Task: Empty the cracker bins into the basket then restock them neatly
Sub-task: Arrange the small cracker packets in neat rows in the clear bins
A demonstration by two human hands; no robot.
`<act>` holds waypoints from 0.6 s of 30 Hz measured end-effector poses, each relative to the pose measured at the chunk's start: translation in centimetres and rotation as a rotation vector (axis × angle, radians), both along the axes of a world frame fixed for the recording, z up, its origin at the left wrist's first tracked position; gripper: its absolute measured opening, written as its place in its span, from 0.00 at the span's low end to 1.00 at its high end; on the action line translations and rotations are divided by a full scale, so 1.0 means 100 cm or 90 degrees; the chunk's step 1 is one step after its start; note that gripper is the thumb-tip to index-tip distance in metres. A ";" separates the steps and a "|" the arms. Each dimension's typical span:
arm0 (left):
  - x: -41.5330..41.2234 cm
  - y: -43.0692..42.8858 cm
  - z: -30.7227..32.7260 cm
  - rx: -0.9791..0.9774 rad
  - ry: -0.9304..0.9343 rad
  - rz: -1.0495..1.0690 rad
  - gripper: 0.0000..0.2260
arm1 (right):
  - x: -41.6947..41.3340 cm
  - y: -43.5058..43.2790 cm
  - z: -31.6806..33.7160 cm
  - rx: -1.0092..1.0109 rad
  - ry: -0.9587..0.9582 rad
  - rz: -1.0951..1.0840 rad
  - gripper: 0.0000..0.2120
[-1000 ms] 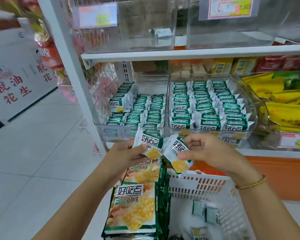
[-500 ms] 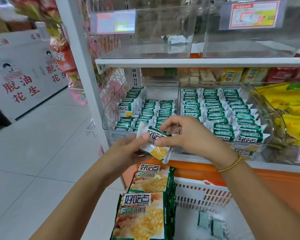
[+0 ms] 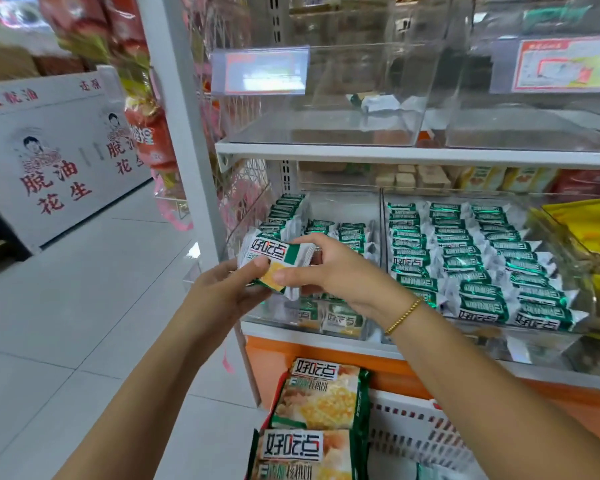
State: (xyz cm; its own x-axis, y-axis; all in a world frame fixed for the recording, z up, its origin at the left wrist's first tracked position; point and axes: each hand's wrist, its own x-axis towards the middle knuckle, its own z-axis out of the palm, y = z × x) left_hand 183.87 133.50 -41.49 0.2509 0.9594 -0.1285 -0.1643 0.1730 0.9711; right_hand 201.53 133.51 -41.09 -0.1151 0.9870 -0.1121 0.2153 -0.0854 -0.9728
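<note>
The left hand [image 3: 222,292] and right hand [image 3: 329,271] are together, both clamped on the same packets [image 3: 274,252]. The left thumb presses on top and the right thumb and fingers pinch the right edge. The packets are small flat pillows of glossy foil with crimped ends, white and green, with a yellow cracker printed on them. They are held in the air, just before the front of the left bin [image 3: 343,207]. A bracelet [image 3: 402,317] of small gold beads is on the right wrist.

One second ago each hand held one packet, apart and lower, above the basket [image 3: 416,431]. Half a second ago the hands met. Now the two packets lie one upon the other and are higher, near the left bin.

Both bins are of clear hard plastic with straight walls. The left bin holds short rows [image 3: 347,233] of the same packets, with bare floor at the back. The right bin [image 3: 534,348] holds three neat long rows [image 3: 465,258], the packets overlapping like tiles. The upper bin [image 3: 326,126], also clear, holds one packet [image 3: 374,102]. The basket is of white plastic with slotted walls. Two big bags [image 3: 312,400] stand at its left edge.
</note>
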 end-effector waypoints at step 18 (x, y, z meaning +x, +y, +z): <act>-0.021 0.033 -0.045 0.300 0.683 0.084 0.15 | -0.039 0.097 -0.049 0.186 -0.489 -0.107 0.34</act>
State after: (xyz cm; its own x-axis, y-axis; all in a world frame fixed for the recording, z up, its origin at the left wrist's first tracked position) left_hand 181.74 136.76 -45.96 0.1258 0.9790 0.1604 0.7860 -0.1970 0.5860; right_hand 197.67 143.22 -45.97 0.0398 0.9857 0.1636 0.8338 0.0574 -0.5490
